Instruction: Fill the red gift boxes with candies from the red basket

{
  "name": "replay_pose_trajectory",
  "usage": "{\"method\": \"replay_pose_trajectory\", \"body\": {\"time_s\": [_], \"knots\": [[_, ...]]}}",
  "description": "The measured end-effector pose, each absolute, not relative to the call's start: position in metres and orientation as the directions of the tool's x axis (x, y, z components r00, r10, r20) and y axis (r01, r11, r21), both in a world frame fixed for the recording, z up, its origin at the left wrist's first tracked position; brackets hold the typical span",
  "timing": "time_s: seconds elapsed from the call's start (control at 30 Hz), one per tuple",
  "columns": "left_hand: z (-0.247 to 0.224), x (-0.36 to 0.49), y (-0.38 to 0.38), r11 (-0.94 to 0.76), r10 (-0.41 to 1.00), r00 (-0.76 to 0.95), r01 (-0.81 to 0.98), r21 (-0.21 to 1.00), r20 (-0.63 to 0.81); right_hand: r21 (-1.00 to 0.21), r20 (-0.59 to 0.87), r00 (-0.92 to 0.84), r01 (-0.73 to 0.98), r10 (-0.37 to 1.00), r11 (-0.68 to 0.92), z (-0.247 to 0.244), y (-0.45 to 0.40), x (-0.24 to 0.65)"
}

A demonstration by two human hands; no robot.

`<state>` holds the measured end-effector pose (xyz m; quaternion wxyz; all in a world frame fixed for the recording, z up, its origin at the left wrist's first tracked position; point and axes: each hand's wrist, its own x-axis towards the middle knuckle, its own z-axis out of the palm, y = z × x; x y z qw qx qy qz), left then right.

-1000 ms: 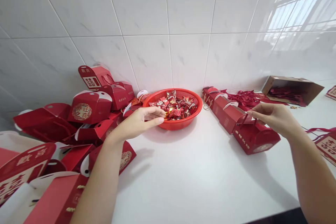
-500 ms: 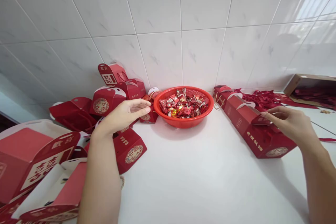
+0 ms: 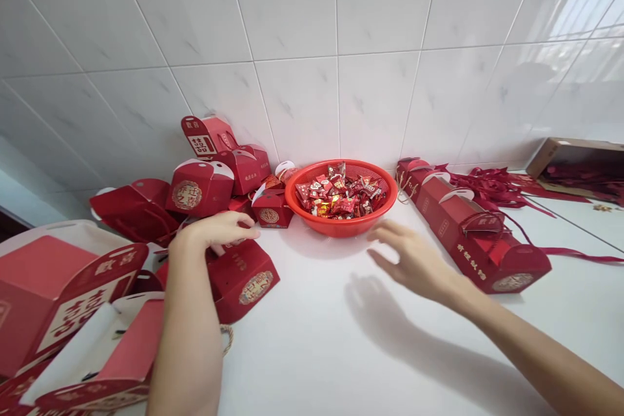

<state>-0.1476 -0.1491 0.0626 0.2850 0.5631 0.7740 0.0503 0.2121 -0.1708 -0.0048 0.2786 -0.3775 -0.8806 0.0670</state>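
The left hand is bending over a red box on the surface, grip unclear, seemingly starting a pick-up; the empty right hand is hovering, fingers parted; lifting is likely demanding firm left fingers.

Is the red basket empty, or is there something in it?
Not empty: the red basket has a heap of small, shiny wrapped candies inside it.

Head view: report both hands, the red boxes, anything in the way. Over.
Left hand at a red box, grip unclear. Right hand open, empty, near red candy basket. Other red boxes lined up at right. Left hand partly hides its box.
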Motion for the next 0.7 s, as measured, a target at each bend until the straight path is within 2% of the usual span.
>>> {"method": "replay_pose_trajectory", "body": {"time_s": [0.1, 0.2, 0.3, 0.37, 0.47, 0.6, 0.7], "knots": [[0.062, -0.119, -0.147, 0.235, 0.910, -0.018, 0.845, 0.481, -0.413, -0.328, 0.310, -0.699, 0.557, 0.644, 0.763, -0.021, -0.175, 0.166], [0.064, -0.091, -0.149, 0.025, 0.873, 0.270, 0.808, 0.589, -0.407, -0.331, 0.332, -0.747, 0.480, 0.576, 0.813, -0.029, -0.176, 0.135], [0.065, -0.078, -0.152, -0.117, 0.838, 0.416, 0.770, 0.627, -0.354, -0.316, 0.363, -0.806, 0.367, 0.469, 0.875, -0.030, -0.178, 0.116], [0.066, -0.078, -0.153, -0.155, 0.844, 0.431, 0.766, 0.624, -0.318, -0.332, 0.367, -0.808, 0.350, 0.461, 0.876, -0.028, -0.181, 0.105], [0.064, -0.085, -0.152, -0.133, 0.872, 0.384, 0.783, 0.607, -0.304, -0.381, 0.340, -0.761, 0.426, 0.553, 0.821, -0.024, -0.188, 0.090], [0.063, -0.098, -0.151, -0.002, 0.924, 0.212, 0.835, 0.550, -0.318, -0.378, 0.154, -0.733, 0.576, 0.663, 0.725, -0.021, -0.192, 0.080], [0.063, -0.107, -0.150, 0.123, 0.922, 0.087, 0.859, 0.497, -0.377, -0.351, 0.060, -0.740, 0.612, 0.670, 0.708, -0.024, -0.189, 0.087]]}}
